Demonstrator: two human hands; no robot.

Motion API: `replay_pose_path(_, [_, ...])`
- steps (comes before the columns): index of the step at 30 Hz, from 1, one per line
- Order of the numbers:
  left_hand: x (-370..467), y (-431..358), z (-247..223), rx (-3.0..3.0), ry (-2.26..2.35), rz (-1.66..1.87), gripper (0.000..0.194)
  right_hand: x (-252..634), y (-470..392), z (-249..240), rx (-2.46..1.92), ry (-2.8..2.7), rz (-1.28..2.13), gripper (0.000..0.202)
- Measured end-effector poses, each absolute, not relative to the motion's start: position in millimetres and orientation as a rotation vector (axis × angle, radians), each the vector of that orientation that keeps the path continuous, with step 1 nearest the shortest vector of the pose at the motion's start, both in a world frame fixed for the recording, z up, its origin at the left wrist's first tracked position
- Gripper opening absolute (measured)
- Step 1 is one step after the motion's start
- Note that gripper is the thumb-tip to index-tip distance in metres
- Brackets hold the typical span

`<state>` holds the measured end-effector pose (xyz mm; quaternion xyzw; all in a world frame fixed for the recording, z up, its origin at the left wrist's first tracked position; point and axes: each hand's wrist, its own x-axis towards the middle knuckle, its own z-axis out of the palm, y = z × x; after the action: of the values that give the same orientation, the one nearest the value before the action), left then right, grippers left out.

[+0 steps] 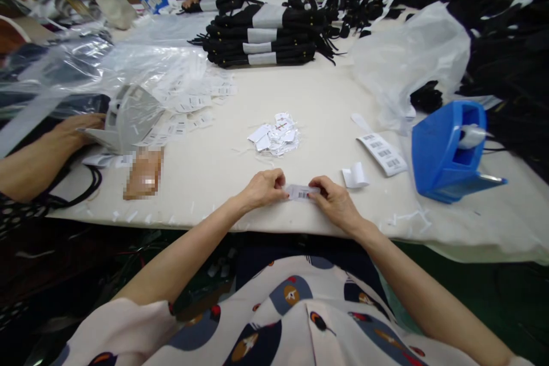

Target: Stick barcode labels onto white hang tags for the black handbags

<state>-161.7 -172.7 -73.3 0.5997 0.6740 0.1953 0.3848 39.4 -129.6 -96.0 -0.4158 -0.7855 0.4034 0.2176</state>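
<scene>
Close to the table's front edge, a small clear-and-white barcode label (298, 192) is stretched between my two hands. My left hand (262, 189) pinches its left end, and my right hand (337, 201) pinches its right end. Just beyond lies a loose pile of small white tags (278, 136) with thin strings. Right of my right hand are a curled piece of white paper (355, 175) and a strip of barcode labels (383, 153). Farther right stands a blue tape dispenser (441, 148).
Stacked black bundles with white bands (261, 46) lie at the back. At left, another person's hand (79, 128) touches a grey tape dispenser (128, 117), near clear plastic bags (171, 63). A crumpled white plastic bag (416, 57) lies right. People work across the table (206, 194).
</scene>
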Motion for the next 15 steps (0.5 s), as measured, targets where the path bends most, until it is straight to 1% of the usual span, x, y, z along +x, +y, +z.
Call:
replay_pose_path(3, [-157.9,-176.0,-72.8,1.323,1.597,0.629,0.015,44.2,-129.6,-97.3,-1.102,-1.98,1.291,0.016])
replay_pose_path(6, [-149.8,-175.7,-68.2,1.249,1.5,0.682,0.013,42.8,-129.6,-94.9,-1.056,-1.922,1.442,0.016])
replay_pose_path(11, [-141.2,-168.9,-60.0,1.187,1.434,0.746,0.011,37.7,-133.6,-89.7,-1.039,-1.828,1.475,0.02])
replay_pose_path(15, [-142.6,-166.4,-60.6,1.048,1.466,0.771,0.014,41.4,-134.7,-88.4,-1.105,-1.6,1.519,0.025])
